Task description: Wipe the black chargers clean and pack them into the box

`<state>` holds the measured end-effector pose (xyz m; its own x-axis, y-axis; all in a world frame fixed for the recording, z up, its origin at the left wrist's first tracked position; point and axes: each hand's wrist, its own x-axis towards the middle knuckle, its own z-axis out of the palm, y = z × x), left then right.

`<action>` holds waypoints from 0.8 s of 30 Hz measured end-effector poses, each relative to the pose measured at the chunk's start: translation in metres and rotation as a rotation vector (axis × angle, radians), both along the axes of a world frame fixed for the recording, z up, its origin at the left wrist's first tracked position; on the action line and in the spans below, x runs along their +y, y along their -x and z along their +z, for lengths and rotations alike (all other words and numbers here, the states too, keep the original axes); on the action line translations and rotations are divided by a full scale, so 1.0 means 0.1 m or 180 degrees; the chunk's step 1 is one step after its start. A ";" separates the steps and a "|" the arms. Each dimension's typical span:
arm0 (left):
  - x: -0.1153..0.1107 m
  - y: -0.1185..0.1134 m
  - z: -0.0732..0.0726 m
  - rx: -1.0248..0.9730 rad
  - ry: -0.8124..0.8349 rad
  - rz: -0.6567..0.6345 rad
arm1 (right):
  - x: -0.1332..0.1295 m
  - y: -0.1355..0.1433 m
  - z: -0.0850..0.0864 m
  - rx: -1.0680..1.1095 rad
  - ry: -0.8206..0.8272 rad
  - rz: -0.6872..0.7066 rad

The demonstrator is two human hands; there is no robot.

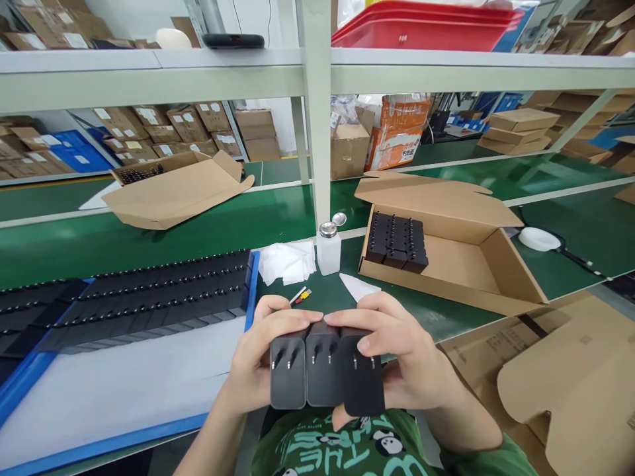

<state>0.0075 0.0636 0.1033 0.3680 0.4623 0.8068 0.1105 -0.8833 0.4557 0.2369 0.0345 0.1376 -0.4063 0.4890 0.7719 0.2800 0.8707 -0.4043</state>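
In front of the white bottle (329, 256), left hand (252, 357) and right hand (414, 357) grip three black plugs (323, 380) (apparently from underneath too).

Readable markings: one carton legible, others not

Orange carton (397, 132) behind the table (278, 211): Chinese characters on the lower front read as 牛肉面, first character least sharp; smaller print above was unreadable. Green shirt (327, 446): large pale lettering across the front, broken up by folds, wording uncertain. Red bin (421, 30) on the shelf: small white mark, too small to read. Brown cartons (124, 125) and blue bin (82, 149), back left: white labels, text illegible. Flattened cardboard (476, 360), right: faint print, not deciphered.
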 end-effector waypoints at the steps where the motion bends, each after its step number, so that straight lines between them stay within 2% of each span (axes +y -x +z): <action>1: 0.00 0.00 0.00 -0.0012 -0.0014 0.0002 | -0.01 0.01 0.00 0.0071 0.0075 -0.0012; 6: 0.00 -0.01 -0.01 -0.0079 0.0032 -0.0032 | -0.02 0.04 -0.03 0.0494 0.0241 0.0063; 12: 0.02 0.00 -0.03 -0.0080 0.0024 -0.0047 | 0.03 0.02 -0.04 0.0003 -0.0241 0.0173; 15: 0.00 0.00 -0.01 -0.0039 0.0140 -0.0001 | 0.02 0.02 -0.06 0.0263 0.0058 0.0134; 17: -0.07 -0.05 -0.05 0.0016 0.0424 -0.0019 | -0.01 -0.04 -0.13 0.0424 0.0358 0.0110; 20: -0.23 -0.23 -0.27 0.0261 0.1315 0.0121 | -0.06 -0.25 -0.36 0.0164 0.1082 -0.0041; 22: -0.33 -0.40 -0.51 0.0539 0.1948 0.0397 | -0.07 -0.42 -0.61 -0.0281 0.1649 -0.0165; 24: -0.39 -0.58 -0.76 0.0724 0.2316 0.0676 | -0.05 -0.55 -0.89 -0.0616 0.2023 -0.0316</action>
<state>0.0651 0.0243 0.0269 0.3322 0.9238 0.1903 0.4033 -0.3215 0.8567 0.2920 0.0296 0.0486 -0.4379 0.8666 0.2393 0.4654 0.4463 -0.7643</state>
